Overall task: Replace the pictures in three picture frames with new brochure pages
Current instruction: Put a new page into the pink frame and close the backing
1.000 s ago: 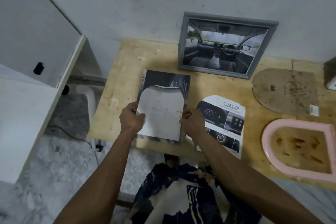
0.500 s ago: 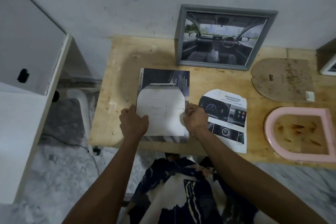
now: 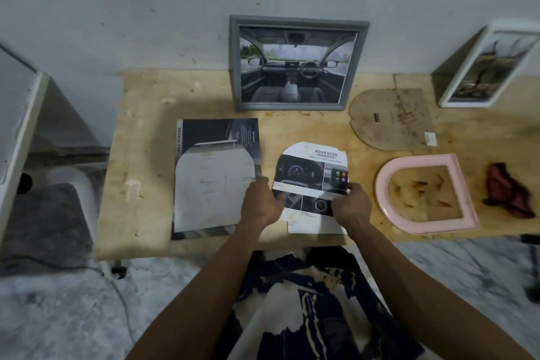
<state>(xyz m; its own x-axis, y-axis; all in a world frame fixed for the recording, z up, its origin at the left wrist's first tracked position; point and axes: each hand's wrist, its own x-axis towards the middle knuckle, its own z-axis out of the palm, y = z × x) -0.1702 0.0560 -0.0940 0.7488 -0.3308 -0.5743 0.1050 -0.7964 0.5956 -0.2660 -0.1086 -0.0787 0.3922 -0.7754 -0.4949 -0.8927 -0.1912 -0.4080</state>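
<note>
Head view: both hands pinched an arch-cut glossy brochure page [image 3: 312, 172] at six o'clock on the pale plywood table [image 3: 140, 161]: left hand [image 3: 261, 202] on its left edge, right hand [image 3: 352, 204] on its right.

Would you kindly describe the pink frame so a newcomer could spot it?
Start at the grey frame leaning on the wall, then look right and nearer along the wooden table. The pink frame lies flat there, the only arch-shaped, empty one.
</note>
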